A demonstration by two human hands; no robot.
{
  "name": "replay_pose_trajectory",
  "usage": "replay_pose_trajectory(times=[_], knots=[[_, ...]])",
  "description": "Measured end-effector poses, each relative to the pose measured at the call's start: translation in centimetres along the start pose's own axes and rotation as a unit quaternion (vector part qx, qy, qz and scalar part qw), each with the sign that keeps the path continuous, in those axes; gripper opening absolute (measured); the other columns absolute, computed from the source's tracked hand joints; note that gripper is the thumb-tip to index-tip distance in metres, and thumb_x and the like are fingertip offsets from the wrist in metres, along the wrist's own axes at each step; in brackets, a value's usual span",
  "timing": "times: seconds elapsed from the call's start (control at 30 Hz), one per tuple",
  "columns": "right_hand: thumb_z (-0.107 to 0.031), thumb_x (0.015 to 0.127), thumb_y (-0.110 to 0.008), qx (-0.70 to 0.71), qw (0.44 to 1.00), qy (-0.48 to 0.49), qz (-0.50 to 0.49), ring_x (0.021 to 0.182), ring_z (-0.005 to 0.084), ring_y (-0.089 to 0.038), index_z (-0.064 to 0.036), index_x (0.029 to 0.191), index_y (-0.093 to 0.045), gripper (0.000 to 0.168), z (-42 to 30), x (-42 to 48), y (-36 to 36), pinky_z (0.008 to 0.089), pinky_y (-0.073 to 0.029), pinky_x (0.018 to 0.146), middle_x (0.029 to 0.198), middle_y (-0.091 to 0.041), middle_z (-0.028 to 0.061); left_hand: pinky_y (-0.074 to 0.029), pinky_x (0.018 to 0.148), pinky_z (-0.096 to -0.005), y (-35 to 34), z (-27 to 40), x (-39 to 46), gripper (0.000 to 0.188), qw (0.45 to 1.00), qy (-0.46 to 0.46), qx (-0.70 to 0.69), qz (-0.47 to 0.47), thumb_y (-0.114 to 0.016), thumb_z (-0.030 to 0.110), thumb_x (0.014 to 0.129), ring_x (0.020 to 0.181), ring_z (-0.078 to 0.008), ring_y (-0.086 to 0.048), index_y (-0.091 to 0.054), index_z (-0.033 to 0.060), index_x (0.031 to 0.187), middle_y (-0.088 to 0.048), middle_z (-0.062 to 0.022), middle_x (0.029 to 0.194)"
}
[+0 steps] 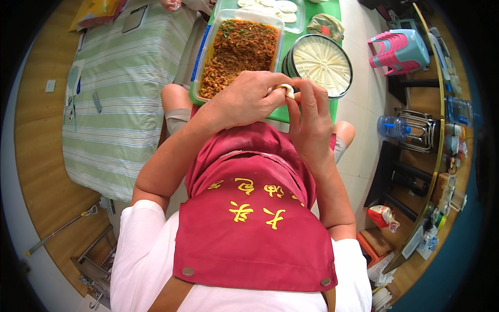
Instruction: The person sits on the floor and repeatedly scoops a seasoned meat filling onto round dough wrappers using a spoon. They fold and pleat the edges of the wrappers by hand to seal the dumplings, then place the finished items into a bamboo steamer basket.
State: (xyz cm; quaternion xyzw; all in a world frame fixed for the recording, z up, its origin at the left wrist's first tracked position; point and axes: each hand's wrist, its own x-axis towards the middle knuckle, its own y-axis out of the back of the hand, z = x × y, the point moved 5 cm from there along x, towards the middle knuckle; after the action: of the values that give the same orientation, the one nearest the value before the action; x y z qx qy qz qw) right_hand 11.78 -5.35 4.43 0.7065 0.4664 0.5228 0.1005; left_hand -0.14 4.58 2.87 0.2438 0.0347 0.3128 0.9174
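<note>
Between my fingers, just past the edge of my lap, a small piece of white dough (289, 90) is folded over. My left hand (249, 95) grips it from the left, and the fingers of my right hand (310, 113) pinch at its other side. Behind my left hand stands a clear plastic tub of reddish-brown minced filling (243, 50) with green bits. A round woven steamer mat (322, 64) lies in the top of a stack of dark-rimmed steamer trays, right behind my right hand. Flat round dough wrappers (286, 17) lie in a clear tray beyond the tub.
These stand on a green table (282, 115), with a crumpled cloth (326, 26) at its back right. A bed-like surface with a striped cover (113, 101) is at the left. Another person's hand (170, 4) shows at the top. Stacked plastic stools (401, 50) stand at the right.
</note>
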Motion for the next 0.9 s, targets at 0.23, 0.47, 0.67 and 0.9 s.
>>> replay_pose_trajectory(times=[0.23,0.47,0.67,0.9], knots=[[0.009,0.091,-0.071,0.041,0.998,-0.028,0.039,0.082,0.0237,-0.07,-0.001,0.149,-0.049,0.063,1.2,-0.7,-0.2,0.0347,-0.058,0.068,0.103,-0.068,0.0144,-0.056,0.092,-0.0354,-0.5,-1.9,0.3,0.046,0.979,0.064,-0.192,-0.013,-0.046,0.031,0.108,0.105,-0.0198,-0.069,-0.057,0.0024,0.143,-0.072,-0.0129,0.117],[0.008,0.089,-0.073,0.118,0.989,-0.09,0.016,0.084,0.0243,-0.071,0.0,0.149,-0.05,0.065,1.7,-1.1,-1.4,0.0369,-0.059,0.072,0.102,-0.069,0.0137,-0.056,0.076,-0.0306,-6.3,-3.4,-1.6,0.06,0.85,0.06,-0.476,0.216,-0.027,0.052,0.113,0.083,-0.0141,-0.066,-0.06,0.0021,0.12,-0.065,-0.0082,0.092],[0.01,0.091,-0.071,0.074,0.997,0.018,0.001,0.08,0.0217,-0.071,-0.002,0.15,-0.049,0.064,0.2,0.7,-0.7,0.0343,-0.059,0.067,0.102,-0.069,0.0132,-0.052,0.066,-0.0341,-2.1,-1.2,-0.6,0.069,0.954,0.035,-0.249,0.16,-0.027,0.053,0.113,0.067,-0.0196,-0.064,-0.066,-0.0022,0.1,-0.064,-0.0103,0.073],[0.011,0.09,-0.071,0.053,0.997,0.051,0.003,0.081,0.0244,-0.069,-0.003,0.149,-0.05,0.064,0.1,0.1,0.2,0.0356,-0.059,0.068,0.104,-0.068,0.0141,-0.045,0.06,-0.0295,-1.7,-1.2,0.3,0.073,0.97,0.046,-0.234,0.05,-0.025,0.062,0.11,0.064,-0.0135,-0.056,-0.064,0.0023,0.094,-0.058,-0.0045,0.072]])
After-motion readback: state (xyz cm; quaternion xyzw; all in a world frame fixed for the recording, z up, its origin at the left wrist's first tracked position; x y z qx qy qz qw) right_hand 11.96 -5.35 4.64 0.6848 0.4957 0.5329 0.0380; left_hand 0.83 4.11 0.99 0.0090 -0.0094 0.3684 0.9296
